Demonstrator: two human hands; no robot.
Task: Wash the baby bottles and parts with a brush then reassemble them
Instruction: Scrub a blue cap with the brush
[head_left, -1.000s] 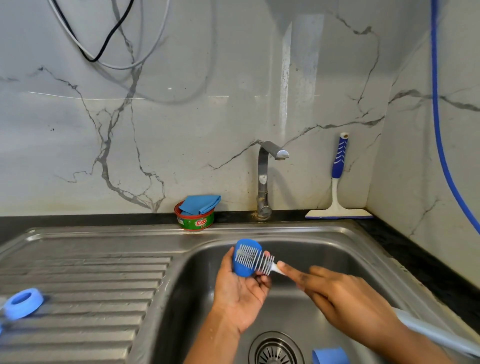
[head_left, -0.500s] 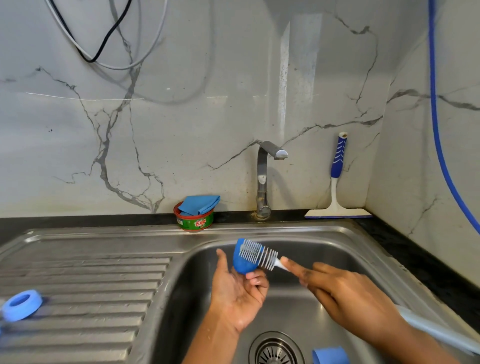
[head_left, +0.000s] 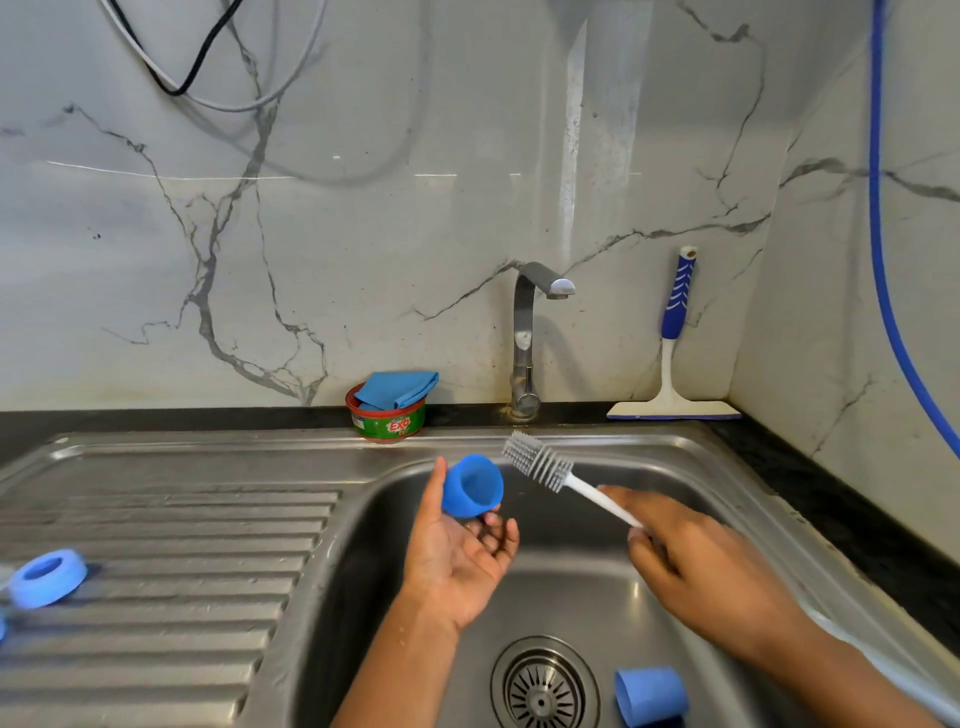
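Observation:
Over the sink basin (head_left: 613, 582), my left hand (head_left: 457, 551) holds a blue bottle cap (head_left: 471, 487) between thumb and fingertips, its hollow side facing me. My right hand (head_left: 696, 566) grips the white handle of a grey-bristled bottle brush (head_left: 540, 462), whose head is just right of the cap and outside it. A second blue cap (head_left: 650, 695) lies on the basin floor beside the drain (head_left: 543, 699). A blue screw ring (head_left: 48, 578) sits on the ribbed drainboard at the far left.
The tap (head_left: 527, 332) stands behind the basin with no water running. A green soap tub (head_left: 387, 418) with a blue cloth sits left of it, a squeegee (head_left: 672, 358) leans on the wall to the right. A blue hose (head_left: 883, 260) hangs at right.
The brush head was inside the blue cap; it has been pulled out to the right. My left hand has tilted the cap so its opening faces me.

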